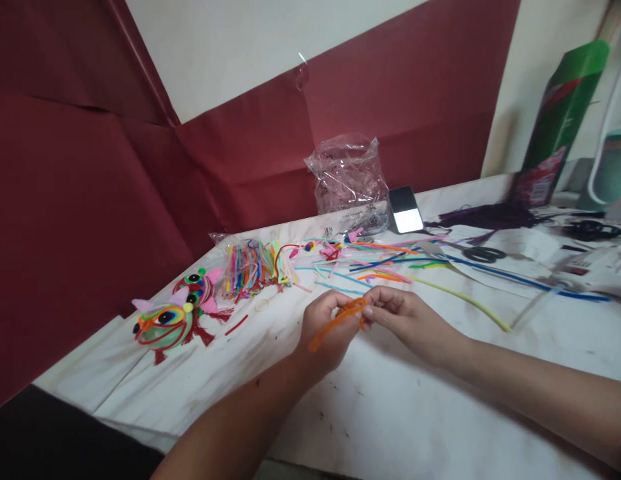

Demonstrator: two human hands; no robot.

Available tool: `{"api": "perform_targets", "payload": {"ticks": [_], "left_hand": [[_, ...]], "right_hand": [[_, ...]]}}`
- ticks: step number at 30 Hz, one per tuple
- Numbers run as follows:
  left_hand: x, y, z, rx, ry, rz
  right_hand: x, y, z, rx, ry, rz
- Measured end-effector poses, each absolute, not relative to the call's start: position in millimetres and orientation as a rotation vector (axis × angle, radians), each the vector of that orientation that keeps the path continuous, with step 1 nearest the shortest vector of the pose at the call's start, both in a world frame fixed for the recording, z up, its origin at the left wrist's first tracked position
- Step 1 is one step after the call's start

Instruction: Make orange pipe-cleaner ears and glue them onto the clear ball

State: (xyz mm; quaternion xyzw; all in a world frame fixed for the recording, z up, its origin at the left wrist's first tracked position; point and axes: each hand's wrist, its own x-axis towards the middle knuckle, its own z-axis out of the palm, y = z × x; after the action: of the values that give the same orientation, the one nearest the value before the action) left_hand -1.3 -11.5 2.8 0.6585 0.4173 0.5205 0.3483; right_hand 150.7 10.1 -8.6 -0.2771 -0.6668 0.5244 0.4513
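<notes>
An orange pipe cleaner (pixel 335 323), bent on itself and slightly blurred, is between my two hands above the tabletop. My left hand (pixel 323 333) is closed around it, with one end lying across the back of the hand. The fingertips of my right hand (pixel 400 317) pinch it at the other side. Just beyond the hands lie loose pipe cleaners in several colours, among them a long yellow one (pixel 465 297) and a long blue one (pixel 510 272).
Two colourful animal-face crafts with red tassels (pixel 165 323) stand at the left, beside a bag of pipe cleaners (pixel 253 270). A phone (pixel 405 209) leans near a clear plastic bag (pixel 347 175). Black scissors (pixel 483 254), purple thread (pixel 490 216) and a green box (pixel 563 123) are at the right.
</notes>
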Motion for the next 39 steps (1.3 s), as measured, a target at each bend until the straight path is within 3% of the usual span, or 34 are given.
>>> {"api": "perform_targets", "payload": {"ticks": [5, 12, 17, 27, 39], "left_hand": [[-2, -14, 11, 1.928, 1.188, 1.445], [-11, -9, 14, 1.911, 1.058, 1.274], [-9, -7, 10, 1.919, 1.039, 1.428], [0, -7, 11, 1.434, 1.112, 1.313], [0, 0, 11, 1.207, 0.807, 1.308]], "right_hand": [[151, 11, -6, -0.716, -1.602, 1.312], [152, 14, -4, -0.771, -1.59, 1.308], [152, 13, -2, -0.823, -1.632, 1.264], [153, 8, 1, -0.832, -1.708, 0.984], [153, 17, 0, -0.747, -1.544, 1.352]]}}
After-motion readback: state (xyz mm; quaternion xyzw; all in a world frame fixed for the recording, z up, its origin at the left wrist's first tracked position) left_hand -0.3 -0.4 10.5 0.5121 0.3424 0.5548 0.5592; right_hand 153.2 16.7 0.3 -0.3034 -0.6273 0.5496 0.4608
